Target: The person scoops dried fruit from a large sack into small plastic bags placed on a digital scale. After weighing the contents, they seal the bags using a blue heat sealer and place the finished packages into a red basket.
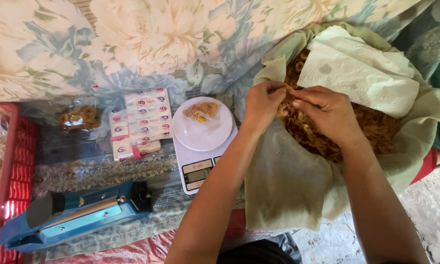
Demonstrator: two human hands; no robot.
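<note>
i hold both hands over the large basin lined with olive-green cloth point(283, 186), which sits at the right end of the floral patterned cloth point(146, 44) that carries everything. the basin is filled with golden-brown fried chips point(371, 124), and a sheet of white paper towel point(362, 73) lies over their far side. my left hand point(263, 105) and right hand point(327, 113) meet at the fingertips above the near-left part of the chips. the fingers of each hand are pinched narrow on something small between them; i cannot tell what it is. left of the basin, touching its cloth, stands a white digital kitchen scale point(200, 146) with a clear bag holding a few chips point(201, 111) on its round plate. further left lie a stack of printed label sheets point(141, 122) and a small filled chip bag point(78, 117). a blue impulse heat sealer point(78, 215) lies at the near-left edge, beside a red plastic crate point(12, 166).
</note>
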